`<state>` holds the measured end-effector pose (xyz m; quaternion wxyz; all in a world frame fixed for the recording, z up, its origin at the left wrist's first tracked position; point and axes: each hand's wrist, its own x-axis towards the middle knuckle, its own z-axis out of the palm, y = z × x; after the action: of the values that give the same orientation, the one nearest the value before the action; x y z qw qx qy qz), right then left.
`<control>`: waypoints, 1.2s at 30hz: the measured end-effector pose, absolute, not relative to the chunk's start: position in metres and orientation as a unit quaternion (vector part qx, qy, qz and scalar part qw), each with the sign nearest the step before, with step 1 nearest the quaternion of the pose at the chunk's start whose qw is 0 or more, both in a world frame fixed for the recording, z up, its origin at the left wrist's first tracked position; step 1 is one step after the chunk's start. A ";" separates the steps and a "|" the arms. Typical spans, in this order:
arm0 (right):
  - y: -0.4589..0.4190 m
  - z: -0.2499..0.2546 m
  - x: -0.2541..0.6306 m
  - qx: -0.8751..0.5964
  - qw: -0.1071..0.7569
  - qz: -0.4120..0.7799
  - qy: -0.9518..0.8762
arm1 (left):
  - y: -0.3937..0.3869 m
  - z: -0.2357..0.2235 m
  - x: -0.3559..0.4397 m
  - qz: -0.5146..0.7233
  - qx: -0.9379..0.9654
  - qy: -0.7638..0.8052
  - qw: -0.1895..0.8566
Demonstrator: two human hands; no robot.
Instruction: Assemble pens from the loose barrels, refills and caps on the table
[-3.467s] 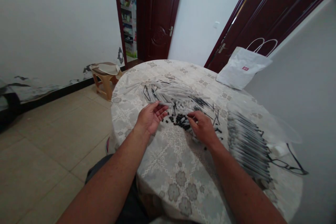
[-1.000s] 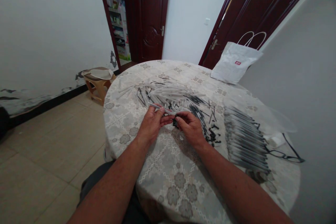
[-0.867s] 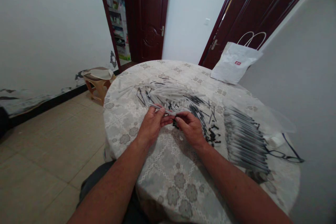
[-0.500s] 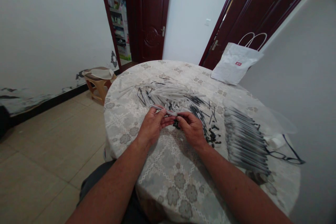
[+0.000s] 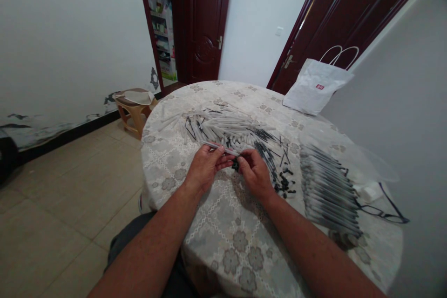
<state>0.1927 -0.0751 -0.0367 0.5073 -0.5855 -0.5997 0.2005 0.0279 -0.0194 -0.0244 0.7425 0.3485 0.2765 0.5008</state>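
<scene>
Between thumb and fingers my left hand holds a whitish pen barrel, tilted down to the right. My right hand is closed in a pinch at the barrel's right end; whatever small piece it may have there is hidden by the fingers. Small black pen parts lie just below the fingertips. Behind the hands spreads a pile of pale pen barrels, with thin black refills at its right side. More black pieces are scattered right of my right hand.
A row of assembled-looking pens lies at the right of the round, cloth-covered table. Eyeglasses rest beside it. A white paper bag stands at the back right, and a stool is on the floor at left.
Since the earliest frame my right hand has moved left from the black pieces to the barrel's end. Over the last second both hands stay together; the view shifts slightly.
</scene>
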 end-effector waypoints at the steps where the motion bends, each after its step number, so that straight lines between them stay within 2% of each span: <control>1: -0.075 -0.036 0.192 -0.591 0.497 0.192 -0.606 | -0.020 -0.024 0.028 0.499 0.350 0.277 0.743; 5: -0.076 -0.035 0.192 -0.588 0.471 0.208 -0.624 | -0.021 -0.020 0.029 0.489 0.353 0.285 0.745; 9: -0.076 -0.037 0.194 -0.572 0.499 0.242 -0.604 | -0.022 -0.019 0.029 0.487 0.349 0.288 0.747; 15: -0.077 -0.037 0.194 -0.589 0.491 0.184 -0.615 | -0.022 -0.023 0.029 0.493 0.348 0.277 0.748; 18: -0.077 -0.037 0.194 -0.590 0.470 0.207 -0.624 | -0.022 -0.023 0.030 0.481 0.355 0.284 0.749; 24: -0.078 -0.037 0.195 -0.574 0.507 0.201 -0.610 | -0.024 -0.021 0.030 0.490 0.344 0.287 0.747; 31: -0.078 -0.035 0.196 -0.599 0.450 0.166 -0.641 | -0.025 -0.020 0.030 0.480 0.357 0.294 0.745; 36: -0.079 -0.037 0.197 -0.583 0.482 0.181 -0.629 | -0.024 -0.018 0.030 0.487 0.353 0.295 0.742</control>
<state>0.1966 -0.0793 -0.0371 0.4817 -0.5830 -0.6286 0.1812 0.0300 -0.0245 -0.0184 0.7422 0.3528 0.2951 0.4874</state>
